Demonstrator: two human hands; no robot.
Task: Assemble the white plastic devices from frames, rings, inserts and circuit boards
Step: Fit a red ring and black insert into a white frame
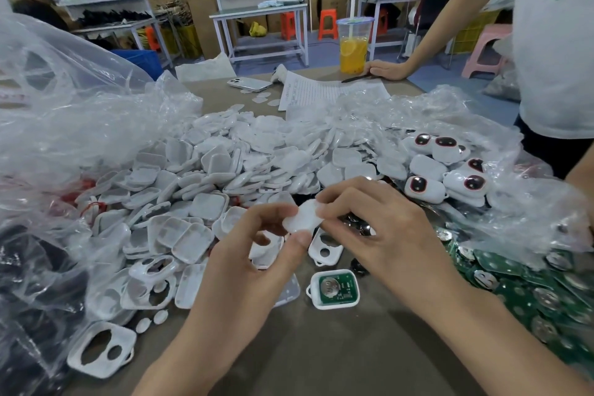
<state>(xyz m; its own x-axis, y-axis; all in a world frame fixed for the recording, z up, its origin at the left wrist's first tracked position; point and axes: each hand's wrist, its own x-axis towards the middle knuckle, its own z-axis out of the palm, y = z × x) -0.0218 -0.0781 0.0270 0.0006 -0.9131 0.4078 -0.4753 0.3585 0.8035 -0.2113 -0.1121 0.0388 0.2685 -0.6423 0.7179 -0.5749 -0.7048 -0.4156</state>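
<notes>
White insert (303, 218) held up over the middle of the table (321, 360); left hand (254, 260) and right hand (373, 228) fingers both clamped on its edges. Frame with circuit board (334, 289) lies nearer the front edge.

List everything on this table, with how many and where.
shells: a large heap, white, table centre
finished devices: several, white with dark eyes, right rear
circuit boards: a heap, green, right edge
frame with board: one, white and green, before the hands
two-hole frames: several, white, near left
drink cup: one, yellow, far edge
phone: one, silver, far side
paper sheet: one, white, far side
plastic bags: some, clear, left and right
left hand and right hand: both pinch one white insert
</notes>
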